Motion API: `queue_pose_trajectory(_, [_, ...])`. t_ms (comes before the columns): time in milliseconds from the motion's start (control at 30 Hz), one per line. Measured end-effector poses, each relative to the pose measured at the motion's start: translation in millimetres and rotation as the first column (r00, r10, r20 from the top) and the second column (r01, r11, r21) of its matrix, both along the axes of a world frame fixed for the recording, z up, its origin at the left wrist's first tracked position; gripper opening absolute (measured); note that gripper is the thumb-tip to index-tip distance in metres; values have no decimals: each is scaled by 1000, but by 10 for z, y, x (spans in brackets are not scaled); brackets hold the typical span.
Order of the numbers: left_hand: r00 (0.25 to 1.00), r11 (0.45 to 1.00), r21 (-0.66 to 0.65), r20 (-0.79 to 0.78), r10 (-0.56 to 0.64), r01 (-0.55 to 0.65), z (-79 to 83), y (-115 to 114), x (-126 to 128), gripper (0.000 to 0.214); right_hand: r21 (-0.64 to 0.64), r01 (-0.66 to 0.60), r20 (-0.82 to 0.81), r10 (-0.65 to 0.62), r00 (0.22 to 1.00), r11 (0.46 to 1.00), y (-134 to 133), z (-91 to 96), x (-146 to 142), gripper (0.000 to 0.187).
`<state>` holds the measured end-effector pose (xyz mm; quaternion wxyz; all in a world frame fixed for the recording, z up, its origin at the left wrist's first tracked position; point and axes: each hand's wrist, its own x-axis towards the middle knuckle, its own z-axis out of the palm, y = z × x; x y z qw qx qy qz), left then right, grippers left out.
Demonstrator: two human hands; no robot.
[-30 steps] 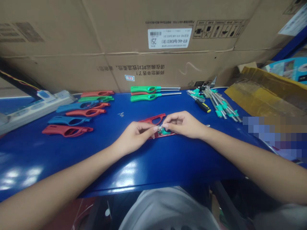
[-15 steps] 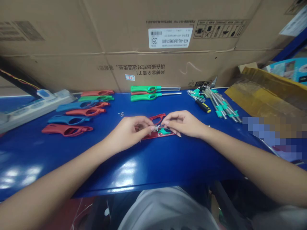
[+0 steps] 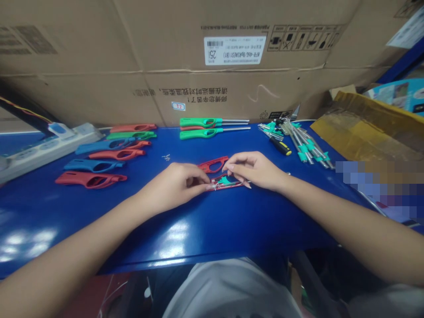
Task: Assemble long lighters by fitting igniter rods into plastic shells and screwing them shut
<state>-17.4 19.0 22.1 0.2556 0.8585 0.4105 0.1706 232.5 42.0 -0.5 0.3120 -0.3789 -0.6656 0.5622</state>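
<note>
In the middle of the table lies a red lighter casing half (image 3: 243, 184) with a green trigger (image 3: 225, 180), a metal rod and thin pale wires in it. My left hand (image 3: 183, 183) is closed at its left end, thumb and fingertips on the casing beside the wires. Over the right part, my right hand (image 3: 255, 170) is curled, thumb and forefinger close together and the lower fingers touching the casing by the rod. What its pinch holds, if anything, is hidden. Just behind lies a second red casing half (image 3: 207, 167), partly covered by my right fingers.
Red, blue and green casing halves (image 3: 91, 179) lie at the left, near a white power strip (image 3: 49, 148). Finished-looking lighters (image 3: 200, 133) are at the back. Small screws (image 3: 166, 157), a screwdriver (image 3: 280, 145) and several metal rods with green triggers (image 3: 306, 143) lie around. A cardboard box (image 3: 165, 48) stands behind.
My left hand has lowered slightly toward me, bringing the small pale part and wires from above the casing down to it. My right hand has hardly moved.
</note>
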Motion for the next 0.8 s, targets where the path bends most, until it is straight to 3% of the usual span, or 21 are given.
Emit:
queue_pose_trajectory(100, [999, 999, 25, -24, -25, 26, 17, -2, -8, 19, 40, 5, 10, -5, 1000, 999, -12, 2, -4, 27])
queue_pose_trajectory(200, [998, 996, 71, -35, -47, 50, 8, -8, -14, 19, 240, 6, 49, -19, 999, 971, -46, 10, -10, 21])
queue_pose_trajectory(267, [997, 992, 108, -49, -61, 66, -3, -24, -13, 19, 432, -32, 112, -18, 993, 901, -77, 16, -6, 19])
queue_pose_trajectory(400, [992, 984, 160, -109, -66, 83, -4, -70, -4, 22, 686, -301, 366, 43, 930, 663, -135, 33, 24, 26])
queue_pose_trajectory(467, [989, 981, 177, -133, -61, 84, 3, -84, -3, 23, 708, -427, 493, 40, 869, 563, -154, 48, 42, 29])
queue_pose_trajectory(567, [987, 979, 185, -153, -55, 83, 8, -85, -3, 24, 695, -530, 602, 10, 798, 486, -170, 81, 69, 34])
queue_pose_trajectory(800, [992, 986, 157, -124, -33, 53, 11, -61, 10, 19, 618, -658, 738, -28, 674, 431, -229, 168, 86, 40])
